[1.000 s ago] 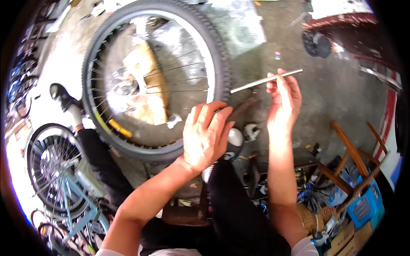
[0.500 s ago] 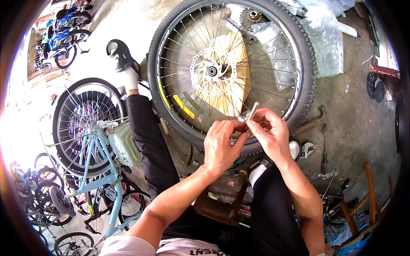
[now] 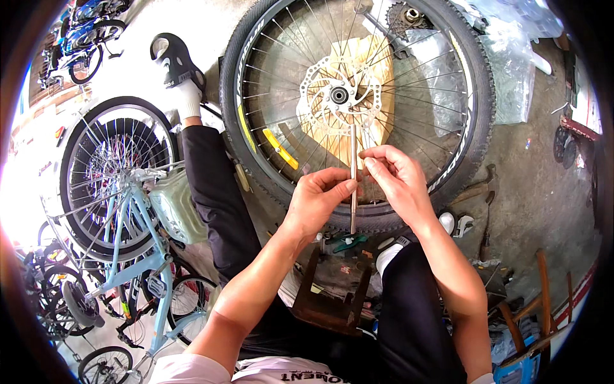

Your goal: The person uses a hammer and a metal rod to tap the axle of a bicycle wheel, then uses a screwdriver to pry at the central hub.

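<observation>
My left hand [image 3: 320, 198] pinches a slim silvery axle [image 3: 354, 147] between thumb and fingers. The axle stands nearly in line with my view, its upper end just below the wheel's hub and its lower end over the tyre. My right hand [image 3: 396, 182] is close beside it on the right, thumb and forefinger drawn together; what they hold, if anything, is too small to make out. Beneath both hands lies a bicycle wheel [image 3: 468, 121] with a black knobbly tyre. A silver disc brake rotor [image 3: 309, 109] is fixed round its hub [image 3: 339, 95].
Under the spokes are tan paper [image 3: 378, 54], a spanner [image 3: 384, 31] and a sprocket cassette [image 3: 404, 19]. Clear plastic bags [image 3: 508, 77] lie to the upper right, a hammer [image 3: 476, 190] right of the tyre. A light-blue bicycle [image 3: 137, 269] stands left; a wooden stool [image 3: 326, 310] is between my legs.
The axle has swung from a foreshortened slant to a lengthwise view, showing its full length. My right hand has shifted slightly up and left, off the axle's end. The view has shifted a little.
</observation>
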`<act>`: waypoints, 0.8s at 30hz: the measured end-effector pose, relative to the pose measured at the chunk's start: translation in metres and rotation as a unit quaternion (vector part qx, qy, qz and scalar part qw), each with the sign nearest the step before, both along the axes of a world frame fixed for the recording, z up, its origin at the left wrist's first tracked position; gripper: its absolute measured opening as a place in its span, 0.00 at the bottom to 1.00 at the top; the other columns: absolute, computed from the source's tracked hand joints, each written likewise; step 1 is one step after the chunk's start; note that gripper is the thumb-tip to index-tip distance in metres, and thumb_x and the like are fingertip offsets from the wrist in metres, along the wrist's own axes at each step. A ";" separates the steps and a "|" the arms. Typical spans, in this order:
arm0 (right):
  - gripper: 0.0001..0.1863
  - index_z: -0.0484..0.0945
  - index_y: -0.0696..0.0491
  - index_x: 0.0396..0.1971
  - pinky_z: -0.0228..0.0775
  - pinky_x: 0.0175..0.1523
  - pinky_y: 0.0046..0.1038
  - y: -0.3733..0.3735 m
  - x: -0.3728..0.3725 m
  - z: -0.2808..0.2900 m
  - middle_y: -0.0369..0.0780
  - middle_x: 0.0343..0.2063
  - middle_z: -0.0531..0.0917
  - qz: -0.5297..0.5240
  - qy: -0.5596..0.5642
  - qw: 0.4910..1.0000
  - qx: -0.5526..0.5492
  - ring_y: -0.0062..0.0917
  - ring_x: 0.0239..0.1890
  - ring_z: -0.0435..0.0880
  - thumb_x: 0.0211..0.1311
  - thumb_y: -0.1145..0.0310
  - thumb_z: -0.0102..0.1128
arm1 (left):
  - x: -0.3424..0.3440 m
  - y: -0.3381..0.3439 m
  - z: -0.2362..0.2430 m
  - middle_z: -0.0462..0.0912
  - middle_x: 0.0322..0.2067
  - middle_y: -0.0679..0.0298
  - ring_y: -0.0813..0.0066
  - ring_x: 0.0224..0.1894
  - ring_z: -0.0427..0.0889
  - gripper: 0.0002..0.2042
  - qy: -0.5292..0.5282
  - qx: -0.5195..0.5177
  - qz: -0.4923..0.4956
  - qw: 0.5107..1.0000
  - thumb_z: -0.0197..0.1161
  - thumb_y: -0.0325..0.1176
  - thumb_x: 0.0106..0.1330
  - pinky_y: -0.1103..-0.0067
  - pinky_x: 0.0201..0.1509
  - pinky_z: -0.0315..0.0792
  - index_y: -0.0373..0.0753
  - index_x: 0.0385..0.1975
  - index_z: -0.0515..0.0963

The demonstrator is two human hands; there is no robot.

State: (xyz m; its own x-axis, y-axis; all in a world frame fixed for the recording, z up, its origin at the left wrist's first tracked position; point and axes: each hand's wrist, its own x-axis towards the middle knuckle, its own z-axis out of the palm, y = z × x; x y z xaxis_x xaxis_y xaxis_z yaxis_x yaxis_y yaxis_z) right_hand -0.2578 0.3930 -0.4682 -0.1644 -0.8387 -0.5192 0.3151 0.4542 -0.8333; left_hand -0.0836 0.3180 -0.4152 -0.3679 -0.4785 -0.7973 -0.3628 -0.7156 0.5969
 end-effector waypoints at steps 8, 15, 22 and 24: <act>0.10 0.84 0.61 0.45 0.75 0.40 0.21 -0.006 0.011 0.004 0.36 0.31 0.88 -0.020 -0.053 0.998 -0.003 0.14 0.33 0.83 0.73 0.70 0.61 | 0.004 -0.003 -0.002 0.89 0.38 0.63 0.79 0.43 0.85 0.11 0.004 0.005 0.012 1.000 0.66 0.29 0.74 0.79 0.54 0.76 0.33 0.51 0.84; 0.09 0.84 0.59 0.45 0.75 0.40 0.23 -0.011 0.015 0.005 0.37 0.31 0.88 0.014 0.013 1.000 -0.014 0.15 0.32 0.83 0.73 0.70 0.62 | 0.010 -0.013 0.005 0.86 0.34 0.68 0.82 0.36 0.81 0.10 -0.006 0.019 0.042 0.999 0.68 0.34 0.73 0.82 0.45 0.74 0.34 0.45 0.83; 0.09 0.84 0.59 0.44 0.74 0.36 0.23 -0.006 0.006 0.004 0.36 0.27 0.86 0.001 0.041 0.999 0.003 0.15 0.29 0.82 0.71 0.71 0.61 | 0.003 -0.070 0.009 0.85 0.30 0.67 0.82 0.31 0.80 0.12 -0.037 0.022 0.026 0.999 0.66 0.37 0.74 0.82 0.39 0.73 0.33 0.45 0.83; 0.09 0.84 0.59 0.45 0.73 0.37 0.21 0.003 -0.003 0.005 0.34 0.29 0.86 -0.020 0.055 0.998 0.015 0.13 0.30 0.81 0.72 0.72 0.59 | -0.010 -0.079 0.013 0.84 0.32 0.65 0.80 0.32 0.80 0.15 -0.041 0.016 0.008 0.999 0.65 0.38 0.74 0.82 0.39 0.73 0.31 0.47 0.82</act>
State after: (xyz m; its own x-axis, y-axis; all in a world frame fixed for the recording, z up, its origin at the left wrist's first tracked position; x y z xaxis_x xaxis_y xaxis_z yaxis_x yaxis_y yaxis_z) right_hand -0.2604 0.3964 -0.4634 -0.2542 -0.8149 -0.5209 0.2405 0.4684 -0.8501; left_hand -0.0932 0.2391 -0.4025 -0.2938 -0.4576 -0.8393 -0.3985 -0.7394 0.5426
